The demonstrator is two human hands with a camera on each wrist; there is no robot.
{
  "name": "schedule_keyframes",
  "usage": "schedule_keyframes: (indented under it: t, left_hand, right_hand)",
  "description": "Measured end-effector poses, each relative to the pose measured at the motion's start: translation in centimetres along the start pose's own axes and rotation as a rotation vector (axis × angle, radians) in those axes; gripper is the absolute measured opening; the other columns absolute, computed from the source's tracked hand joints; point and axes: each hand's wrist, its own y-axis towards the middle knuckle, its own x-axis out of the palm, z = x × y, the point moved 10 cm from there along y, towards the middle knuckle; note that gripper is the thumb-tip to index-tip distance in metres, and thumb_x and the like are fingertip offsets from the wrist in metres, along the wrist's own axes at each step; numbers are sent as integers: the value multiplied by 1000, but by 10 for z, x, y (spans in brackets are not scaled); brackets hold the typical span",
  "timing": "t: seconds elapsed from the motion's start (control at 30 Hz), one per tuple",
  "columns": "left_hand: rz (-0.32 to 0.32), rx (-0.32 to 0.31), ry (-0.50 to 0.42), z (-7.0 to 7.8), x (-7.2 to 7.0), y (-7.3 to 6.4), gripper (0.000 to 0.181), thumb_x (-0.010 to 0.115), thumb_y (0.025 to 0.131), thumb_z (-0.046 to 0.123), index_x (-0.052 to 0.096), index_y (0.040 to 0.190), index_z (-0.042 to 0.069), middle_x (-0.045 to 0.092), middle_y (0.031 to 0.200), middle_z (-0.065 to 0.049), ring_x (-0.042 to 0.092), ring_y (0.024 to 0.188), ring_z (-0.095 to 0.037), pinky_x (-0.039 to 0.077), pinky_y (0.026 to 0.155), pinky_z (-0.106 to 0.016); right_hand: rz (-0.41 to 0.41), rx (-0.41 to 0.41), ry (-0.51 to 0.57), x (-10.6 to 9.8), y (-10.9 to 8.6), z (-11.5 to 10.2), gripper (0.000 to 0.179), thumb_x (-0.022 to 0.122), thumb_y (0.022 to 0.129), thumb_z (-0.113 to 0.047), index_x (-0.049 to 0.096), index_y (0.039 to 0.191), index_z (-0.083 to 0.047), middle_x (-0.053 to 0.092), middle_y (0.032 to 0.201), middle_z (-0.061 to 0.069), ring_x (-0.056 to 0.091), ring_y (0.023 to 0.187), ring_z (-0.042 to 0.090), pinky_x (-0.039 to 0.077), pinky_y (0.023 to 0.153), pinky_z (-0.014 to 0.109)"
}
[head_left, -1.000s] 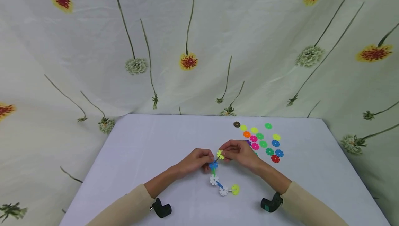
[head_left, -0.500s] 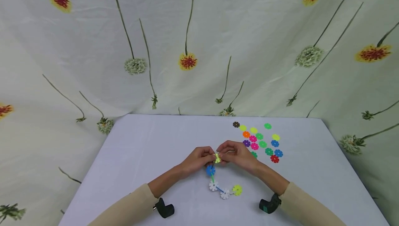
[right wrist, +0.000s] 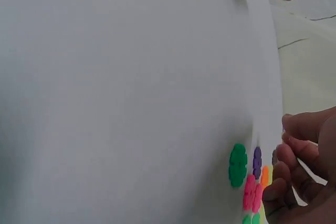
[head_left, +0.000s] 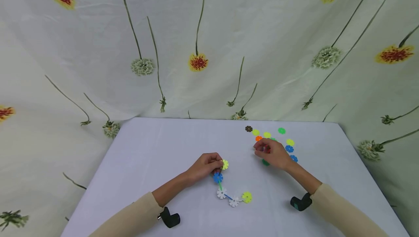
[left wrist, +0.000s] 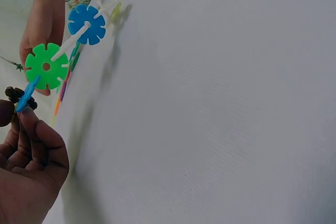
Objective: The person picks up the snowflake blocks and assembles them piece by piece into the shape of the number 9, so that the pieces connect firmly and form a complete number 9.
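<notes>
My left hand pinches the upper end of a chain of notched plastic interlocking discs. At that end are a yellow disc, a brown disc and a blue disc. Lower down hang a green disc, two white discs seen face-on, another blue disc seen edge-on in the head view, and a yellow disc at the far end. My right hand hovers over loose discs, its fingers loosely bent; nothing shows between them. It hides some discs.
Loose discs lie flat at the table's back right: a brown one, an orange one, a dark green one, a purple one and several others. A flower-printed cloth hangs behind the white table.
My right hand has let go of the upper yellow disc and moved right to the loose discs. That yellow disc is now on the chain, which my left hand still holds in nearly the same place.
</notes>
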Motion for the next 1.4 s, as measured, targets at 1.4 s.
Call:
schedule_keyframes:
  t: [1.4]
  left_hand:
    - [4, -17, 19, 3, 3, -2, 20, 59, 108, 18, 67, 107, -1, 65, 85, 3, 57, 77, -10, 51, 72, -19]
  right_hand:
    - [-7, -189, 74, 27, -3, -35, 23, 76, 98, -7, 72, 120, -13, 79, 113, 3, 75, 103, 18, 57, 87, 18]
